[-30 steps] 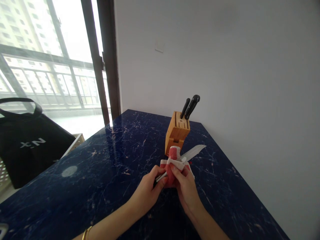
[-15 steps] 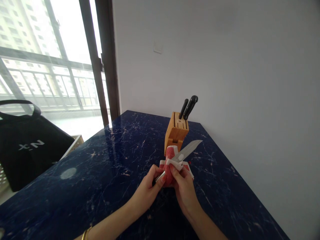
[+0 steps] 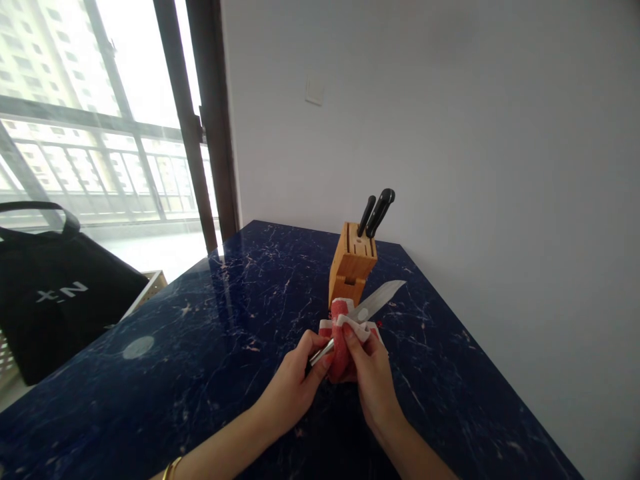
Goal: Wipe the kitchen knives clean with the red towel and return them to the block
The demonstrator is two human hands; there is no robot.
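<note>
Kitchen knife (image 3: 384,297) is slanting up-right, lower centre; left hand (image 3: 291,383) is pinching its handle (image 3: 323,351), right hand (image 3: 374,380) pinching red-and-white cloth (image 3: 340,355) around it.

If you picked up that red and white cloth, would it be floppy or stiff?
The cloth would probably droop, as it bunches and folds around the knife. It is likely light, since the right hand pinches it with just the fingers.

A slim, gold-coloured bangle (image 3: 171,468) with a smooth, shiny, curved band circles the left forearm near the wrist. The left hand (image 3: 295,373) and right hand (image 3: 375,380) are ungloved, with slender fingers, and both forearms are bare where they show.
</note>
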